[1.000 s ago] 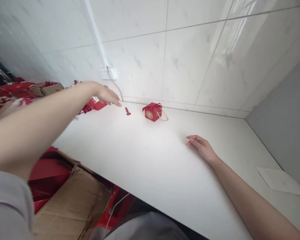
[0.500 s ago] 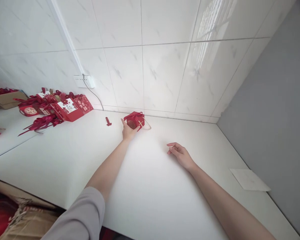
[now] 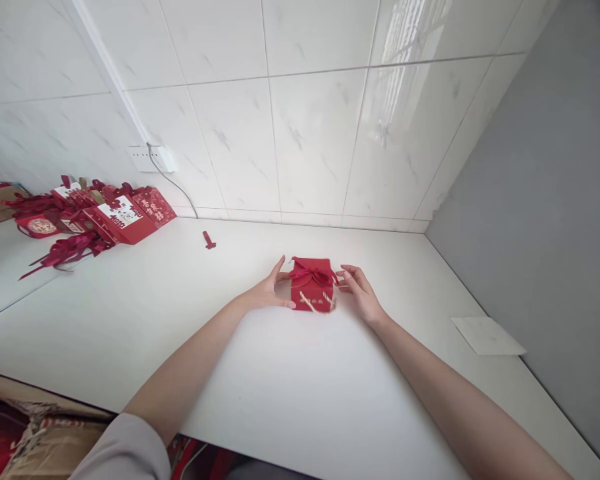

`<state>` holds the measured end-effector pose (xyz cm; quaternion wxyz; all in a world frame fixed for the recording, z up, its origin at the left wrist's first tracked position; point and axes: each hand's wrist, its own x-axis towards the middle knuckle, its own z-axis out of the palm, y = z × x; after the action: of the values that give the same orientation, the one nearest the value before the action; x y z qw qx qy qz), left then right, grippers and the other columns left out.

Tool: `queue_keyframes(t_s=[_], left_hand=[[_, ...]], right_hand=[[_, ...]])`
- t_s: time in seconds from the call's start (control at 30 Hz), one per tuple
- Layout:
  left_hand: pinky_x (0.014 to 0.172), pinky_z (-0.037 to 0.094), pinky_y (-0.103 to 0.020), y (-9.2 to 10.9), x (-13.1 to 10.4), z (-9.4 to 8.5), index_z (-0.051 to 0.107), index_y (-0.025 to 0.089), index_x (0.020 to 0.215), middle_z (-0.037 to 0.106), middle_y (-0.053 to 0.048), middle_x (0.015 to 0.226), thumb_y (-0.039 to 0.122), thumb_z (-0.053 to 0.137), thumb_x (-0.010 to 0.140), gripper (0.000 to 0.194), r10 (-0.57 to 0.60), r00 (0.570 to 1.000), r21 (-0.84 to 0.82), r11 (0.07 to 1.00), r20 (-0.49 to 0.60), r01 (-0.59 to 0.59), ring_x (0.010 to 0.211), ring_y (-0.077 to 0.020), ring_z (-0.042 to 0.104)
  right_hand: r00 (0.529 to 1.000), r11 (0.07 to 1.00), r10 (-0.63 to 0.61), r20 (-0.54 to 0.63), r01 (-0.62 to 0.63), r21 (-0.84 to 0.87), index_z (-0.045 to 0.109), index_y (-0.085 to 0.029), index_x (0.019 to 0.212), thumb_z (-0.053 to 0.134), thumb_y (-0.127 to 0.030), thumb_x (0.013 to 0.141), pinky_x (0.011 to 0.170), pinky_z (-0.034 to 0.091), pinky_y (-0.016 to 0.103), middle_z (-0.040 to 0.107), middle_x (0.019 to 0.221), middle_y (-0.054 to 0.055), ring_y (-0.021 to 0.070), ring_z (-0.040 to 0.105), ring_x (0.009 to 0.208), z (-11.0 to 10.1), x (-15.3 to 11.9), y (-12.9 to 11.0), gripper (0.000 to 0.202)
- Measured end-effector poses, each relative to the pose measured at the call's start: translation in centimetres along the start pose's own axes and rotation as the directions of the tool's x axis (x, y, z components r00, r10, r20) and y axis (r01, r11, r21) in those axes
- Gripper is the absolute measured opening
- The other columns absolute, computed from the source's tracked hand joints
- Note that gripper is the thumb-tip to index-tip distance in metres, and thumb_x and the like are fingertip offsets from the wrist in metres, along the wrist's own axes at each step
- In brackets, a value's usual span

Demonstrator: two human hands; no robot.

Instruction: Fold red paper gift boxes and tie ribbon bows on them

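A small red gift box (image 3: 311, 297) stands upright on the white table, with a dark red ribbon bow (image 3: 312, 275) across its top and a twisted cream cord handle (image 3: 313, 305) hanging down its front. My left hand (image 3: 270, 288) is at the box's left side, thumb by the lower front corner and the index finger raised; it grips the box on that side. Close by the right side, my right hand (image 3: 359, 290) has loosely bent fingers held apart at the ribbon's end. Whether they touch the ribbon is unclear.
A pile of red gift boxes (image 3: 123, 223) with ribbons lies at the left by the tiled wall. A small dark red strip (image 3: 209, 240) is near the back. White paper (image 3: 487, 335) lies beside the grey panel (image 3: 530, 200). A cardboard box (image 3: 63, 447) stands below the table's front left.
The gift box has come nearer and to the right with my left hand, and has turned so its corded side faces me. My right hand is now beside it. The view has shifted slightly.
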<state>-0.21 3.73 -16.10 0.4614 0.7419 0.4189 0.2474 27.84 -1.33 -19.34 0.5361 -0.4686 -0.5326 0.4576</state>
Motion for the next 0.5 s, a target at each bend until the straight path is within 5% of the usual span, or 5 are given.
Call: queue_keyframes(t_s=[0.1,0.3,0.4,0.5], left_hand=[[0.118,0.025,-0.052,0.7,-1.8,-0.3,0.003,0.029,0.156,0.054,-0.013,0.141,0.04,0.081,0.072,0.115,0.026,0.984,-0.079,0.997,0.174,-0.013,0.139,-0.0281,0.043],[0.11,0.036,-0.05,1.7,-2.0,0.3,0.046,0.022,0.139,0.064,-0.013,0.12,0.059,0.057,0.086,0.066,-0.01,0.998,-0.128,0.992,-0.056,0.003,0.12,-0.0287,0.058],[0.112,0.032,-0.051,2.8,-2.5,1.0,0.036,0.026,0.147,0.053,-0.015,0.137,0.069,0.052,0.084,0.078,0.108,0.989,-0.166,0.982,0.096,-0.091,0.133,-0.0307,0.047],[0.118,0.02,-0.055,3.6,-3.5,2.3,-0.004,0.032,0.156,0.024,-0.017,0.159,0.061,0.077,0.068,0.123,0.212,0.94,-0.135,0.974,0.268,-0.181,0.149,-0.0333,0.019]], right_hand=[[0.997,0.999,-0.032,0.077,0.03,0.032,0.049,-0.028,0.126,0.041,-0.06,0.095,0.099,0.046,0.04,0.056,0.133,0.008,0.0221,0.06,0.111,0.0,-0.7,-0.7,0.045],[0.98,0.998,-0.062,0.187,0.064,-0.002,0.051,-0.03,0.127,0.047,-0.058,0.094,0.103,0.045,0.042,0.049,0.142,0.007,0.0249,0.052,0.124,0.4,-1.7,-1.6,0.044],[0.982,0.998,-0.056,0.178,0.06,-0.016,0.051,-0.029,0.127,0.048,-0.057,0.094,0.101,0.046,0.043,0.048,0.143,0.007,0.0251,0.051,0.125,0.4,-1.7,-1.6,0.043],[0.977,0.999,-0.049,0.207,0.047,0.016,0.052,-0.029,0.127,0.048,-0.056,0.094,0.101,0.047,0.043,0.048,0.145,0.007,0.0248,0.05,0.127,0.4,-1.6,-1.7,0.042]])
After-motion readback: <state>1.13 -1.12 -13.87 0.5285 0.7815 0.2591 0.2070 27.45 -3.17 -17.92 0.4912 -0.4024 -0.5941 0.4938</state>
